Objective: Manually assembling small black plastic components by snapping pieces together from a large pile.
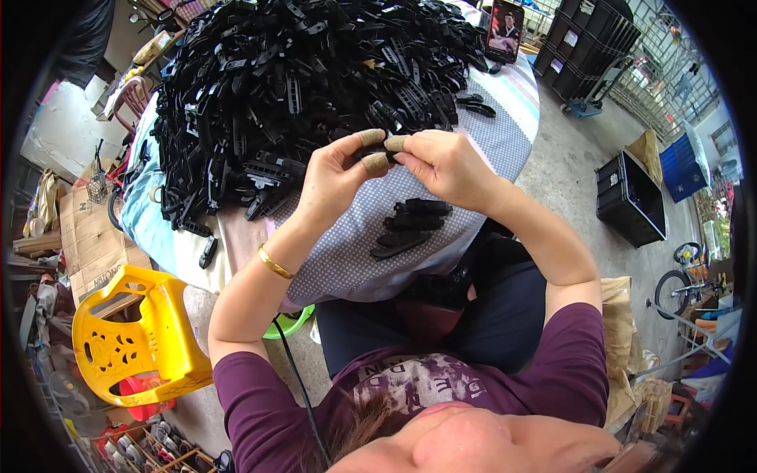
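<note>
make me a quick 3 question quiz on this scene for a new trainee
1. True or false: the left hand and right hand meet over the cloth-covered table.
2. What lies nearest the person on the cloth? A) a few black plastic pieces B) a yellow plastic stool C) a black crate
3. Fill in: the fingertips wear tan ____.

Key
1. True; they pinch a small black plastic part between them.
2. A; the big pile of black plastic parts sits farther back.
3. Finger covers.
</note>
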A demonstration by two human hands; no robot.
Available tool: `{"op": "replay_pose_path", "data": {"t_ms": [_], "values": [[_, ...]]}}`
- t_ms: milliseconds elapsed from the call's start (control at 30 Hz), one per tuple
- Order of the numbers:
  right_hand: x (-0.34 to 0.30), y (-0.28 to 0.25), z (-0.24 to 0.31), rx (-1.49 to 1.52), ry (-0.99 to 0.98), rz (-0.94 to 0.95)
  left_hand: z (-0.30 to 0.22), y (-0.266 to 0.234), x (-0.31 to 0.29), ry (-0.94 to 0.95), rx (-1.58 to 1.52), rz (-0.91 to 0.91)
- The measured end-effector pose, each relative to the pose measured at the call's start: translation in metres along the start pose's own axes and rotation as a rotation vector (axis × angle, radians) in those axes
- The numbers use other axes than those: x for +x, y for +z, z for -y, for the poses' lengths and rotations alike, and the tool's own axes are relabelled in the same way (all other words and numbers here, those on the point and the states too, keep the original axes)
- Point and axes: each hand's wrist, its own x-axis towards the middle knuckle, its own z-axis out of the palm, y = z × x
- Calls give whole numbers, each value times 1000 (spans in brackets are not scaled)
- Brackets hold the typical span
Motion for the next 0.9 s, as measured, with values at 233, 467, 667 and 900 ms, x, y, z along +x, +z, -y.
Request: {"op": "replay_pose_path", "data": {"t_ms": [233,467,667,900], "values": [[5,-16,-4,72,116,150,-8,6,-6,224,350,11],[0,-10,-1,12,66,49,-9,7,-8,280,401,-27],[-3,-10,-8,-198,-14,25,-6,6,-1,314,338,-5],[6,-49,-54,311,416,116,-4,15,-11,85,615,225]]}}
